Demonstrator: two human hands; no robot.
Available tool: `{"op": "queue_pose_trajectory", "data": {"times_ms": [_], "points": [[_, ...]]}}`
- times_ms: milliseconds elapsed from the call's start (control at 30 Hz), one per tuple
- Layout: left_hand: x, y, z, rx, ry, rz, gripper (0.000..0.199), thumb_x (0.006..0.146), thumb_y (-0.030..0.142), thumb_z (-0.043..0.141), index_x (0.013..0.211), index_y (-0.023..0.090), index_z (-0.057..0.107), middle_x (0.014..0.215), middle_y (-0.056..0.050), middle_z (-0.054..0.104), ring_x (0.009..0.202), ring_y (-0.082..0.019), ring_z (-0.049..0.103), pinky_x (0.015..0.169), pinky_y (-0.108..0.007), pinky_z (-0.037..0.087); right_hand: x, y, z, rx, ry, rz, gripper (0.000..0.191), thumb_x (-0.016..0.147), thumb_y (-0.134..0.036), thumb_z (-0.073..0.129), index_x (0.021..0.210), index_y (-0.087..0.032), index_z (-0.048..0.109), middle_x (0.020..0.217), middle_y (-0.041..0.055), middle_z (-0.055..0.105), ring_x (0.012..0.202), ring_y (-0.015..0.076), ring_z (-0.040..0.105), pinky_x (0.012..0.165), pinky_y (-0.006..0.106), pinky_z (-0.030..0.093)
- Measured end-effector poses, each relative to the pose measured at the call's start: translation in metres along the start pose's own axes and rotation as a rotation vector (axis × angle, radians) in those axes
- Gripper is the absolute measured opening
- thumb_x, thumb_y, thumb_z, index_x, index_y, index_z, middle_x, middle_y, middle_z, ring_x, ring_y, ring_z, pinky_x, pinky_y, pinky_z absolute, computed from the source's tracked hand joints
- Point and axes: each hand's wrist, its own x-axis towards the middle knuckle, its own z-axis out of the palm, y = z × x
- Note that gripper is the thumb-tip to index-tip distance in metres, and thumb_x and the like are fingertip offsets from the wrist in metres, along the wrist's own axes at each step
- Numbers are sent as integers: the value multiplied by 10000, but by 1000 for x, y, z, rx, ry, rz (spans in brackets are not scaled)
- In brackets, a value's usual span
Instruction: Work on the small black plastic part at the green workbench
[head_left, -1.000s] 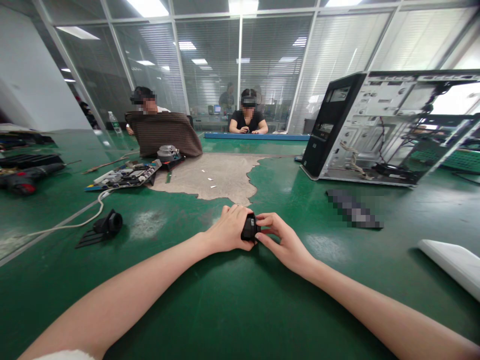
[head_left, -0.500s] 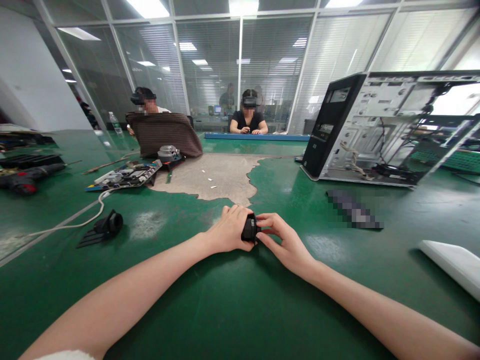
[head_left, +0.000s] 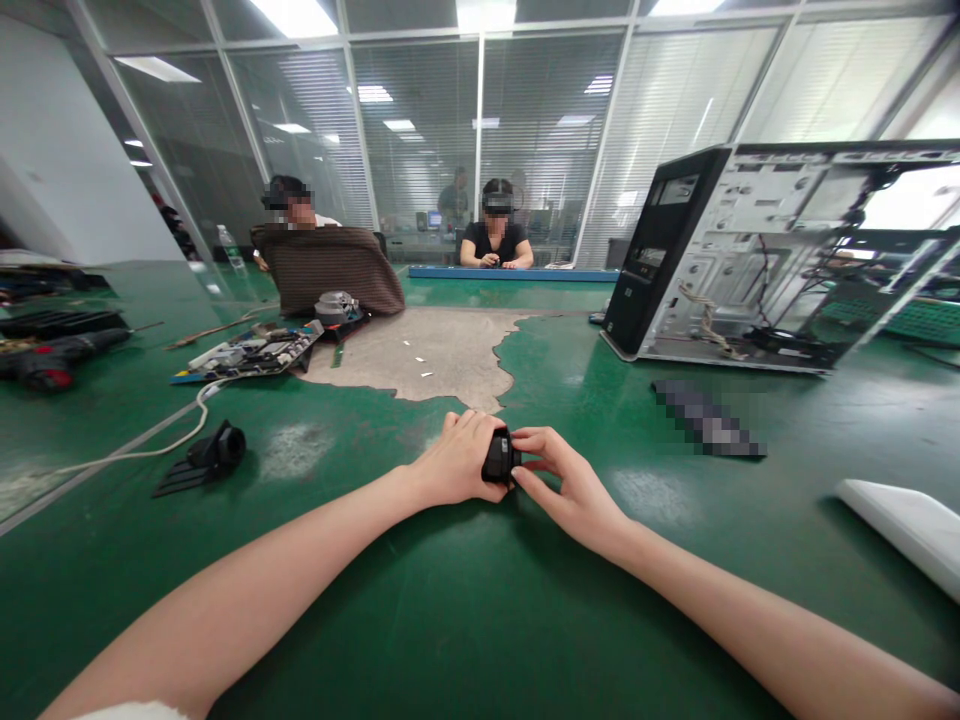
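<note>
A small black device [head_left: 498, 458] is between my two hands, low over the green table [head_left: 450, 620]. My left hand [head_left: 459, 458] is wrapped round its left side, with the thumb below it. On the right side, my right hand [head_left: 559, 475] pinches the device's edge between fingertips and thumb. The device's underside and the part inside my left palm are hidden. Beyond my hands lies a bare, pale patch [head_left: 420, 350] of the table top with a few white scraps on it.
A black part with a round opening [head_left: 217, 448] lies at left, near a circuit board [head_left: 255, 350] and white cable. An open computer case [head_left: 675, 260] stands at right, a dark flat object [head_left: 709, 420] before it. A white object [head_left: 904, 530] sits far right. Two people sit opposite.
</note>
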Motion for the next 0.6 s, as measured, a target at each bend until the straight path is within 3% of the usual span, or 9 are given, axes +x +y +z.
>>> {"op": "queue_pose_trajectory", "data": {"times_ms": [100,300,433,600], "points": [[0,0,0,2,5,1,569,572,395,660,1026,157,414,1002,-82,521,919,-266,471,743,-357,311,0,1,0,14,31,-1,182,821,-186,505,995,-234,483,1073,59,491,1018,199,524,827,380,526],[0,0,-1,7,-6,-4,551,573,375,660,1020,163,417,1000,-84,527,919,-267,473,743,-356,313,0,1,-1,-35,-56,57,363,840,-181,472,1190,-229,389,1127,84,499,1017,202,540,824,385,526],[0,0,-1,5,2,9,584,570,371,659,1047,150,404,998,-83,529,908,-260,475,742,-359,310,-1,-1,-1,0,-63,65,325,826,-180,498,1136,-221,411,1054,68,524,935,182,577,796,362,538],[0,-1,1,3,-3,-9,581,569,401,659,1034,158,411,1001,-84,521,930,-273,470,757,-364,314,0,2,1,12,21,0,174,826,-211,505,1000,-223,494,1072,61,501,1001,192,546,825,364,523]]}}
